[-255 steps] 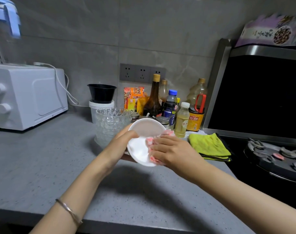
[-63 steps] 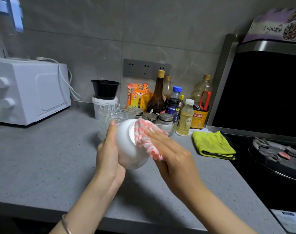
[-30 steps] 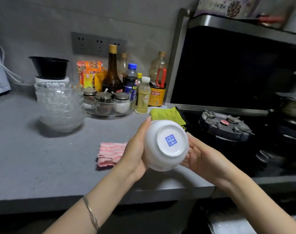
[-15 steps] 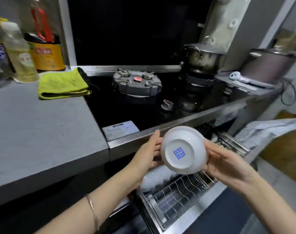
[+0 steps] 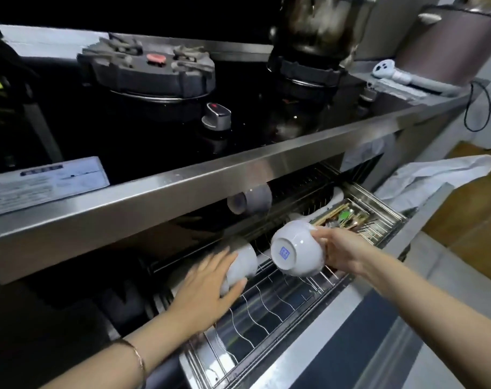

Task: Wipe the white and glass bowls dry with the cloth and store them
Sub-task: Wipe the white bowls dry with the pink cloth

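Two hands are out over the pulled-out stainless steel drawer [image 5: 317, 329], whose bent-wire dish rack [image 5: 255, 313] runs slantwise from near left to far right. Left hand [image 5: 207, 287]: fingers spread and fairly straight, laid on a racked white bowl [image 5: 242, 266] lying on its side at the rack's left end. It looks like steadying rather than clasping, though blur softens the fingers. Right hand [image 5: 342, 254]: fingertips pinch the rim of the white ceramic bowl [image 5: 297, 249], held clear above the wires, tipped on its side, blue-marked foot toward me, mouth turned away to the right. What counts next: the free wire slots lie just below it and beside the racked bowl, so I judge it goes down and slightly left, rim between the wires. The right hand does that; the left only guards the neighbour. Beyond sits a tray of chopsticks and cutlery [image 5: 348, 217]. Above are a brushed steel counter edge [image 5: 182, 186], a black glass hob [image 5: 143, 141], a burner [image 5: 149, 68], a metal knob [image 5: 217, 115] and a dark pot [image 5: 317, 26].
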Available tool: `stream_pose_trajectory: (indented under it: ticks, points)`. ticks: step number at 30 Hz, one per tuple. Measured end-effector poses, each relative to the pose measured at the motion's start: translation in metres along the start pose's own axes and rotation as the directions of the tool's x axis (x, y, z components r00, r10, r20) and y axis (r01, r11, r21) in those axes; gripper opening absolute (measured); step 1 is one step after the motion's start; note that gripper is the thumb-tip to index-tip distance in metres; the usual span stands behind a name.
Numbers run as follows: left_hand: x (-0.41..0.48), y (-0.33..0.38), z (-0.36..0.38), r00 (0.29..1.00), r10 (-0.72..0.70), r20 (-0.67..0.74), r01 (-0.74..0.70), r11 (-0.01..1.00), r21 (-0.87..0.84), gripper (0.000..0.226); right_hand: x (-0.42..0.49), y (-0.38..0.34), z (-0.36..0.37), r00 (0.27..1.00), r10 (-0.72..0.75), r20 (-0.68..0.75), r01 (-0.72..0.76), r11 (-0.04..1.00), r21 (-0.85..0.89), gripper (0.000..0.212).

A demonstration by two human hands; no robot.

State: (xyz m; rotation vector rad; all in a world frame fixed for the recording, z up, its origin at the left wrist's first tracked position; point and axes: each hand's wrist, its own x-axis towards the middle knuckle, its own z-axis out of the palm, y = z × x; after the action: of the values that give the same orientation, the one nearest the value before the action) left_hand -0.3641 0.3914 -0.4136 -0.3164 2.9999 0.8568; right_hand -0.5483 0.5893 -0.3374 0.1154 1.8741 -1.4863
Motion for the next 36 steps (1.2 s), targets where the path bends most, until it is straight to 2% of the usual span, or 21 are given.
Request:
stream_pose_trajectory:
  ticks: [3,6,8,10,13,15,19,23,29,36]
  points:
    - [0.024,-0.003,0.012,1.0,-0.007,0.025,0.005,0.995,0.1,0.1,0.043,0.0,0.008,0.999,0.033,-0.016,-0.034,0.994,-0.101,0.023]
    - [0.043,-0.017,0.027,0.999,-0.001,0.051,-0.004,0.995,0.099,0.103,0.077,-0.004,0.019,0.998,0.05,-0.03,-0.053,0.994,-0.097,0.009]
    - [0.049,-0.03,0.035,0.998,-0.002,0.065,-0.004,0.996,0.093,0.114,0.101,-0.003,0.026,0.996,0.079,-0.029,-0.082,0.99,-0.112,0.011]
    - [0.053,-0.04,0.044,0.999,0.003,0.047,-0.009,0.992,0.124,0.111,0.121,-0.002,0.034,0.996,0.082,-0.036,-0.086,0.99,-0.109,0.006]
    - [0.053,-0.043,0.048,0.999,0.036,0.019,-0.038,0.989,0.144,0.097,0.146,0.005,0.036,0.994,0.099,-0.039,-0.102,0.993,-0.066,0.01]
    - [0.052,-0.044,0.048,0.999,0.034,0.002,-0.034,0.984,0.173,0.094,0.154,0.01,0.038,0.992,0.121,-0.039,-0.123,0.991,-0.045,0.021]
    - [0.051,-0.05,0.054,0.999,0.02,-0.035,-0.011,0.972,0.234,0.074,0.165,0.018,0.044,0.992,0.122,0.01,-0.122,0.993,0.006,0.015]
    - [0.05,-0.054,0.06,0.997,0.039,-0.062,-0.026,0.979,0.203,0.073,0.169,0.023,0.047,0.99,0.116,0.08,-0.118,0.993,0.026,0.025]
    - [0.052,-0.053,0.059,0.989,0.081,-0.125,-0.053,0.976,0.212,0.068,0.172,0.035,0.055,0.983,0.119,0.141,-0.123,0.992,0.016,0.022]
    - [0.051,-0.054,0.06,0.99,0.077,-0.116,-0.049,0.972,0.228,0.068,0.171,0.044,0.066,0.977,0.122,0.178,-0.11,0.991,-0.074,0.021]
